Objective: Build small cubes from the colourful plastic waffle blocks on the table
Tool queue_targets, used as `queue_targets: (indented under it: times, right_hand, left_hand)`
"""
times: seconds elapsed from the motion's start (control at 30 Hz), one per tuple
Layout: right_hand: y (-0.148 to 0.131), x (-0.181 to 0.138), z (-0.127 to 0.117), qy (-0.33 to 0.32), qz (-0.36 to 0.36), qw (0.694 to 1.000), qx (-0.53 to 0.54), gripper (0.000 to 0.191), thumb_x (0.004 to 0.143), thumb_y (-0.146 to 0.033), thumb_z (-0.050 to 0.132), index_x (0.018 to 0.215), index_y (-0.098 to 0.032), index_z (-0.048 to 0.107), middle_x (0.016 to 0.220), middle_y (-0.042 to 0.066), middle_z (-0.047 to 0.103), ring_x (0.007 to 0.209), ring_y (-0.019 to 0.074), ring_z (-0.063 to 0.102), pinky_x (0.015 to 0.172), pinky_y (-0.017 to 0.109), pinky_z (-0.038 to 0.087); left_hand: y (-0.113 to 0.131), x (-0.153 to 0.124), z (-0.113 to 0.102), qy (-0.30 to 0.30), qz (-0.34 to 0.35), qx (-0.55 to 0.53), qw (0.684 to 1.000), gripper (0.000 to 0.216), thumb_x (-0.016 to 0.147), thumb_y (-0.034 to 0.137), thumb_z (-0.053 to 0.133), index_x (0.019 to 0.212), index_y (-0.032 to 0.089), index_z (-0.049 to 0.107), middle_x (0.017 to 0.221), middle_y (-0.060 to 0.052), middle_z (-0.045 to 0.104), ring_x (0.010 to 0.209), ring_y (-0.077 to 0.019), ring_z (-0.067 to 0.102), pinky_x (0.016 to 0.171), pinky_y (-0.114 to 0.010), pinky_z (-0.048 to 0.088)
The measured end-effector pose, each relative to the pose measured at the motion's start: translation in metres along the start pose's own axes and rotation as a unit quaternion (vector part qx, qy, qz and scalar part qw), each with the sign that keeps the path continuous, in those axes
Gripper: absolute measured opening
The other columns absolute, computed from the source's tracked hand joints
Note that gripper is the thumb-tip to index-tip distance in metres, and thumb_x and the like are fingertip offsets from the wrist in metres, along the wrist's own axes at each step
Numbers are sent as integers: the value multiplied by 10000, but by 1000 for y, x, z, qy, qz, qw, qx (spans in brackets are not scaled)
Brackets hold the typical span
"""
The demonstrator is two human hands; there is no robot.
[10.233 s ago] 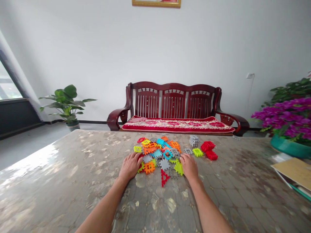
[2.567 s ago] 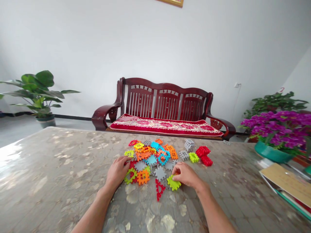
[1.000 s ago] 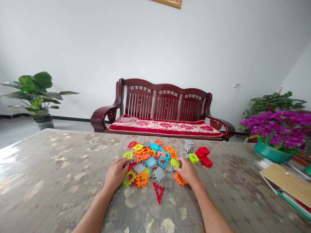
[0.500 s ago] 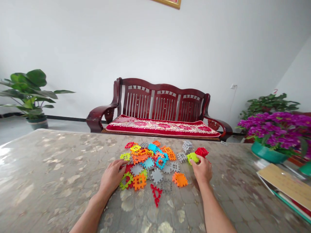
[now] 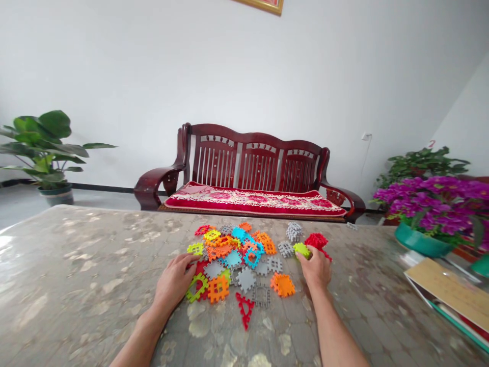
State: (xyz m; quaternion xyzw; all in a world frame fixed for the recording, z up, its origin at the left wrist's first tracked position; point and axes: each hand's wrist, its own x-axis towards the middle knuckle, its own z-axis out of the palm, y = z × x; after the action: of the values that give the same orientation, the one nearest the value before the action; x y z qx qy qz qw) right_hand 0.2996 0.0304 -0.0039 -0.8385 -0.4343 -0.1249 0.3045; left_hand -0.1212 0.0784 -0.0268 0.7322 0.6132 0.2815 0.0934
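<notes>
Placing lime interlocking tile [image 5: 301,250] beside red tile stack [image 5: 316,239] on bench [image 5: 107,265], prob., w/ R hand [image 5: 318,268] clamped on it; resting L hand [image 5: 175,276] by mixed tile pile [image 5: 234,258], can't tell if gripping. Calls next for clean release w/o bumping stack.

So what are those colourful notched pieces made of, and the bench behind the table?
The notched pieces: probably moulded plastic with a fairly smooth finish, judging by their even, bright colours and repeated square teeth.
The bench: seemingly wood, stained dark red and varnished, going by the shine on its curved arms.
</notes>
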Motion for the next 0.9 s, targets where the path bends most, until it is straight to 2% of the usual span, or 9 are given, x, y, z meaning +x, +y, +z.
queue_targets:
  times: [0.17,0.23,0.33,0.47,0.57,0.7,0.8,0.9]
  right_hand:
    - [3,-4,6,86,-62,988,109,397,846,-472,476,1001,-177,691,1016,146,681,906,271,571,811,373,400]
    - [-1,-9,7,85,-101,973,189,399,870,-467,436,946,-166,687,984,140,688,925,258,578,860,374,412]
    - [-14,-22,6,29,-134,947,290,378,881,-467,437,879,-179,682,930,115,696,897,229,603,837,344,448]
    - [-38,-44,3,-73,-142,928,337,358,877,-468,457,853,-199,693,897,85,704,872,216,620,808,323,465]
    - [-55,-57,4,-139,-108,906,386,388,850,-517,479,884,-206,709,950,86,716,930,231,630,851,338,471]
    - [-70,-66,3,-203,-51,852,480,453,795,-597,543,946,-207,717,1029,88,719,1011,258,629,900,356,474]
    - [-74,-67,0,-225,-35,829,511,452,796,-589,554,984,-210,713,1063,81,716,1046,265,619,922,361,466]
    - [-68,-64,3,-184,-12,847,498,439,793,-566,544,974,-201,706,1070,87,711,1056,271,611,928,371,463]
  left_hand:
    - [2,0,-2,-7,-3,4,1000,356,855,303,434,1067,261,717,1214,-30,667,1128,-202,590,1019,-315,417]
    - [3,0,-3,-12,-5,9,1000,360,855,295,431,1073,260,716,1215,-30,668,1132,-201,586,1023,-315,412]
    - [5,0,-4,-18,-10,15,1000,367,855,287,427,1081,259,714,1219,-34,666,1138,-206,582,1024,-321,410]
    - [9,0,-7,-17,-16,15,1000,370,851,275,431,1089,256,714,1225,-41,662,1142,-209,580,1011,-322,420]
    - [12,-1,-9,-15,-14,8,1000,364,849,279,442,1088,241,713,1227,-48,661,1142,-213,581,1010,-323,422]
    - [14,-2,-11,-7,-10,3,1000,357,842,266,447,1078,243,714,1211,-47,670,1132,-210,588,1009,-321,423]
    - [15,-3,-12,-7,-9,5,1000,363,838,249,445,1085,255,712,1211,-40,668,1137,-203,585,1014,-317,417]
    - [15,-2,-11,-12,-10,6,1000,366,840,247,442,1090,256,708,1222,-41,661,1147,-203,578,1020,-320,411]
